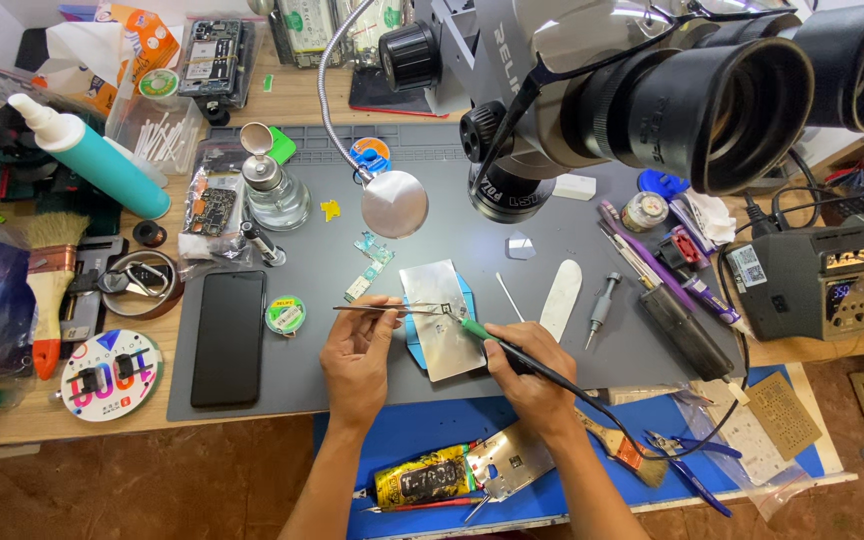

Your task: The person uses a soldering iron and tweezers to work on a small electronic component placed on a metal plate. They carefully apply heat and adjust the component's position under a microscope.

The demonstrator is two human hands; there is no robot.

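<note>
A thin silvery metal plate [439, 318] lies on a blue holder [418, 345], mid grey mat [592, 370]. The left hand [360, 352] pinches slim steel tweezers [384, 309] closed; the right hand [522, 370] grips a green-collared soldering iron [497, 345], both tips meeting on the plate, apparently at a small part. Behind stand a domed glass bottle [274, 190] of clear liquid and a clear tub [157, 135] of cotton swabs [165, 132].

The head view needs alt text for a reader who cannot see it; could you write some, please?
A person's right hand holds a green-tipped soldering iron and the left hand holds tweezers, both meeting over a silver plate on a grey work mat, under a microscope.
</note>
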